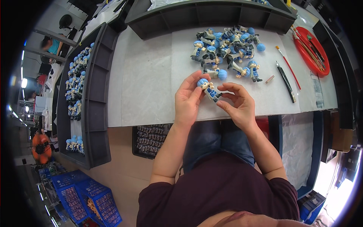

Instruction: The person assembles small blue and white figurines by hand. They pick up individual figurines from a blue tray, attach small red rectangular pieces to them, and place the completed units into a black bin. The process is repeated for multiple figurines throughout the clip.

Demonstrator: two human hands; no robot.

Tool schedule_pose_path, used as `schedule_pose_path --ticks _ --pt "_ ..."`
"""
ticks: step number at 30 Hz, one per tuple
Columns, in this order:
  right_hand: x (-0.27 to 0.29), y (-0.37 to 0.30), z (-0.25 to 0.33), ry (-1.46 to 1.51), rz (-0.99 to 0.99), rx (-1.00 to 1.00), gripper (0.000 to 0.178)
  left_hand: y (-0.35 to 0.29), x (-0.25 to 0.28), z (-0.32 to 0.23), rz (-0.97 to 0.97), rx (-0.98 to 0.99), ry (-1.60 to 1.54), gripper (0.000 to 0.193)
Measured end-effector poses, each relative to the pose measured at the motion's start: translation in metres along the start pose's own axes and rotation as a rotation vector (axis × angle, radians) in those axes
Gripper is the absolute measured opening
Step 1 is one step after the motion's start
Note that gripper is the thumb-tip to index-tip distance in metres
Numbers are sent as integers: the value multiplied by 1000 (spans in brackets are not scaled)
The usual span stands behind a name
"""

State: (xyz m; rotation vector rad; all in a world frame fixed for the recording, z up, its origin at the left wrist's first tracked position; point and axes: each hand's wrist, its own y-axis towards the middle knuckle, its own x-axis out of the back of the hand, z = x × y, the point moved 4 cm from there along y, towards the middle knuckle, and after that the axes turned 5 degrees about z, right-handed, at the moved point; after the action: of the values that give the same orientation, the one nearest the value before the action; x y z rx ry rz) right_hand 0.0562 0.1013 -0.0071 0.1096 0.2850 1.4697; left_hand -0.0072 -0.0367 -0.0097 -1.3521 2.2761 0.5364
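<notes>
A small blue-haired figurine [212, 92] in a blue and white outfit with dark boots is held up over the table's front edge, tilted with its head to the upper left. My left hand [190, 97] is closed on its head, thumb and fingers pinching it. At the boots, my right hand [238, 104] has its thumb and forefinger around the feet, the other fingers curled. Just beyond my hands lies a heap of similar figurines [227, 43], jumbled on the white tabletop. One figurine [255, 71] rests at the heap's near right edge.
A dark tray [99, 90] with rows of figurines stands at the left, and a long dark bin [204, 19] runs along the back. To the right lie a black craft knife [286, 83], a red-handled brush [289, 68] and a red dish [302, 36] of tools.
</notes>
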Motion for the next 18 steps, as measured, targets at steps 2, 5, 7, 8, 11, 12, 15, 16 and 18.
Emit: schedule_pose_path --ticks 2,5,7,8,11,12,15,16,18 --pt "0 0 0 -24 8 -3 44 -1 1 1 1 -6 -7 39" --pt "-2 0 -1 -60 14 -10 42 -2 3 0 38 -46 5 39" --pt "-4 -1 -1 -72 13 -18 41 -3 5 -1 41 -61 15 39" --pt "-5 -1 -1 -79 11 -18 40 -3 5 -1 43 -69 20 39" --pt "-5 -1 -3 -132 -17 9 40 -2 3 -1 47 -68 16 40" --pt "-4 -2 -4 -174 -39 36 41 -1 3 -1 33 -68 35 40" --pt "-7 -3 9 -483 -70 184 43 -1 2 0 16 -57 104 40" --pt "-8 -6 9 -523 -109 240 39 -1 3 2 20 -54 132 40" --pt "-5 -11 16 -460 -157 332 33 -3 1 2 19 -74 155 41"
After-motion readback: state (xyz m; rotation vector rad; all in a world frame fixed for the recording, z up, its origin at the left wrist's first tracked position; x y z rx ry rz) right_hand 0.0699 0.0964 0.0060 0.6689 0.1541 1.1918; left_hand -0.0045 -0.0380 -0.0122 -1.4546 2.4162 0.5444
